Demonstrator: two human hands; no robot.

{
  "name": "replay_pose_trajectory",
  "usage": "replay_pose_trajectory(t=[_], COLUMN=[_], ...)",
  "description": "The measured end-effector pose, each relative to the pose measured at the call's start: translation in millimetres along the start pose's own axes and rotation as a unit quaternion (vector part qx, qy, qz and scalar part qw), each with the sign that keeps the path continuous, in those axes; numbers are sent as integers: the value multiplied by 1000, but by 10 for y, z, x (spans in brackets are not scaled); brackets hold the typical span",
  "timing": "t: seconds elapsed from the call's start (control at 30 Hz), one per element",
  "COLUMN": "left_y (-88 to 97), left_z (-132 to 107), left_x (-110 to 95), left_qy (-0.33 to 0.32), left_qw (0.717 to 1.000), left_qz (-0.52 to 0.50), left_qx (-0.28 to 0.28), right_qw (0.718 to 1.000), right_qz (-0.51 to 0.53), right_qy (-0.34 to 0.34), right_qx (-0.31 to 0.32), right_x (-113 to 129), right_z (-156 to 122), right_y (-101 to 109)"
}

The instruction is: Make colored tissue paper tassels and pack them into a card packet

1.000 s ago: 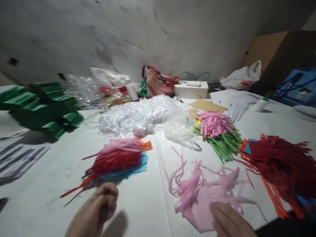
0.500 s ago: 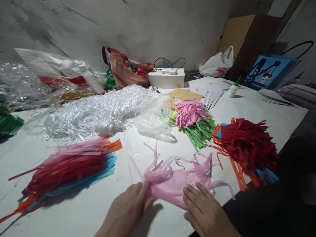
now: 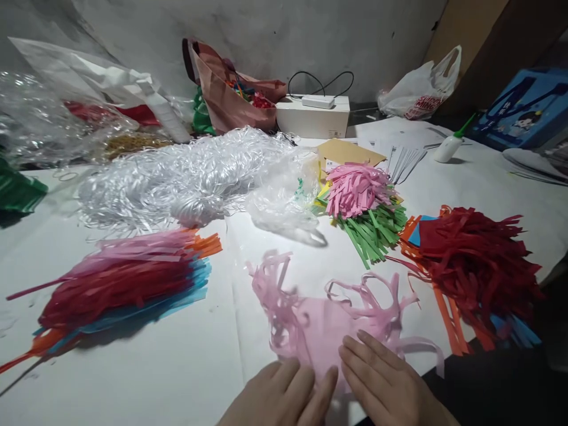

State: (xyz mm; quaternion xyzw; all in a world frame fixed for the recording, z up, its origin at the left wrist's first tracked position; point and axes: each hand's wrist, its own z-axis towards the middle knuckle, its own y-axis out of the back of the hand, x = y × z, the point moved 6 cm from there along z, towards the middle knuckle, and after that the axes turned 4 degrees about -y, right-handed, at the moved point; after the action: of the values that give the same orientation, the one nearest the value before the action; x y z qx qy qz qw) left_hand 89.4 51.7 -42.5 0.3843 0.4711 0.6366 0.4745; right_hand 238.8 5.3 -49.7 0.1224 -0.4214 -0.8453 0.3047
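A sheet of pink tissue paper [image 3: 326, 325] with fringed strips at both ends lies spread before me on the white table covering. At its near left edge my left hand [image 3: 288, 393] rests on it, fingers bent and one digit stretched out apart along the paper. My right hand [image 3: 384, 378] lies flat on the right part of the sheet, its fingers straight and side by side. Both hands cover parts of the near edge. The pink strips curl loosely away on each side.
Layered pink, red, blue and orange tassels [image 3: 128, 278] lie left. A red fringed bundle [image 3: 474, 266] is at right, pink and green fringes [image 3: 357, 189] behind. White ribbon [image 3: 190, 171], a clear plastic bag [image 3: 284, 207] and a green-tipped glue bottle [image 3: 449, 148] stand farther back.
My left hand has moved right and nearer to me, off the left fringe. That fringe now spreads open, showing more of the sheet's middle. The view has shifted slightly.
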Motion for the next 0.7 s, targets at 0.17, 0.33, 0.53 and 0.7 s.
replay_pose_trajectory(t=[0.17,0.33,0.53,0.7], left_y=[-207,-116,-197,-287], left_z=[217,23,-13,107], left_x=[245,573,753,875], left_qy=[-20,53,143,189], left_qw=[992,986,971,970], left_qz=[-63,-142,-160,-86], left_qx=[109,73,103,128], right_qw=[999,988,952,938], right_qz=[13,82,75,-17], right_qy=[-4,-128,-296,-341], right_qx=[29,-5,0,54], right_x=[-125,-268,-401,-489], right_z=[-90,-7,168,170], right_y=[48,115,-119,-281])
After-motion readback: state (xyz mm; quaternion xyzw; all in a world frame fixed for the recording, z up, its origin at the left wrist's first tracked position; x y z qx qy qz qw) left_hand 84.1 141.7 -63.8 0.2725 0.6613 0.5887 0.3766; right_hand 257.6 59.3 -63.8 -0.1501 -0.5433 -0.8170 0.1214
